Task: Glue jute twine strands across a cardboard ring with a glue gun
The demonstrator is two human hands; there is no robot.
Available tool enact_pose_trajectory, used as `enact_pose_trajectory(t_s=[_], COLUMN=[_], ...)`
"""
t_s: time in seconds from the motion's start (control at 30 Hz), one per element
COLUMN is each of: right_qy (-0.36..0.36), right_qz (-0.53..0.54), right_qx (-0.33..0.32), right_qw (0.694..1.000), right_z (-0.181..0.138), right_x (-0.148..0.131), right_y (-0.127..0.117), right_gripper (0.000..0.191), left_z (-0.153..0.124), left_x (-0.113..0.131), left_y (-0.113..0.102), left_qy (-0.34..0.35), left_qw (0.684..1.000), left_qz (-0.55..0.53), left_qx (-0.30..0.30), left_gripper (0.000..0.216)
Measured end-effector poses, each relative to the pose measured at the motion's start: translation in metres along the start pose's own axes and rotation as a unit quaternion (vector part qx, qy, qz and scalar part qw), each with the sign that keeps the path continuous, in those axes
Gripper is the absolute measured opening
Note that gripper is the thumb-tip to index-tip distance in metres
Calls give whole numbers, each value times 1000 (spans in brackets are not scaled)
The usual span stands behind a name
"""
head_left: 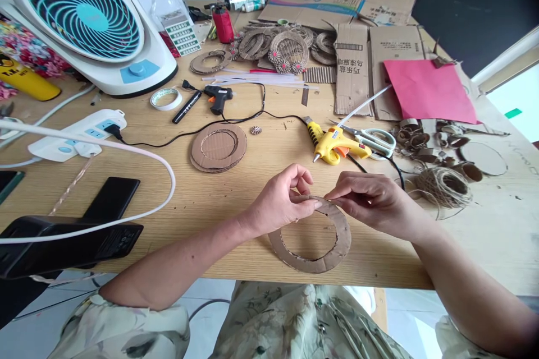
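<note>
A flat cardboard ring (pixel 343 241) tilts above the table's front edge, its inner rim rough. My left hand (pixel 284 196) pinches its upper edge between thumb and fingers. Close beside, my right hand (pixel 370 199) has thumb and forefinger pressed together at the ring's top outer edge; whether a small scrap lies between them I cannot make out. Beyond my hands lies a yellow glue gun (pixel 343 146) with a glue stick in its back, and scissors (pixel 377 141) with pale green handles. To the left are stacked cardboard rings or discs (pixel 240 148).
A fan (pixel 92 17), power strip (pixel 80 134) and phone (pixel 112 196) occupy the left. A black glue gun (pixel 219 100) trails its cord across the middle. Twine (pixel 444 186), curled cardboard strips (pixel 415 137) and a pink sheet (pixel 429 90) lie right. Cardboard pieces (pixel 315 0) stand behind.
</note>
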State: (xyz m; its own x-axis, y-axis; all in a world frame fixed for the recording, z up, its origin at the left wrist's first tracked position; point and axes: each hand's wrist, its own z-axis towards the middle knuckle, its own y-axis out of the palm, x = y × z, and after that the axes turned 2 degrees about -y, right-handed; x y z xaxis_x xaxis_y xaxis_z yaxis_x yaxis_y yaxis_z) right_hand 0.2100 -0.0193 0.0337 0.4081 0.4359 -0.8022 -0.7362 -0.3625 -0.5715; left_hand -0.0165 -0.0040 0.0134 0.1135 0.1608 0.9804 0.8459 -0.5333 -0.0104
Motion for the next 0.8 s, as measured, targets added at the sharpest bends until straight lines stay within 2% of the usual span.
enact_pose_trajectory(t_s=[0.13,0.3,0.4,0.57,0.67,0.8], right_qy=[-18,-10,-14,-32,-37,-30], right_qz=[-28,-17,-9,-5,7,10], right_qx=[5,12,21,4,-12,-20], right_qw=[999,1000,1000,999,999,999], right_z=[-2,-3,-4,-4,-2,1], right_x=[-1,-2,-2,0,-1,-4], right_y=[0,1,0,-1,0,0], right_gripper=[16,18,17,20,21,19], left_z=[1,1,0,1,0,0], left_x=[-1,-3,-2,1,2,1], left_y=[4,7,5,1,1,2], left_qy=[-38,-22,-26,-80,-101,-90], left_qw=[996,989,984,965,959,960], left_qz=[-78,-142,-175,-235,-242,-244], left_qx=[14,30,-10,-87,-103,-106], left_gripper=[38,38,39,37,34,32])
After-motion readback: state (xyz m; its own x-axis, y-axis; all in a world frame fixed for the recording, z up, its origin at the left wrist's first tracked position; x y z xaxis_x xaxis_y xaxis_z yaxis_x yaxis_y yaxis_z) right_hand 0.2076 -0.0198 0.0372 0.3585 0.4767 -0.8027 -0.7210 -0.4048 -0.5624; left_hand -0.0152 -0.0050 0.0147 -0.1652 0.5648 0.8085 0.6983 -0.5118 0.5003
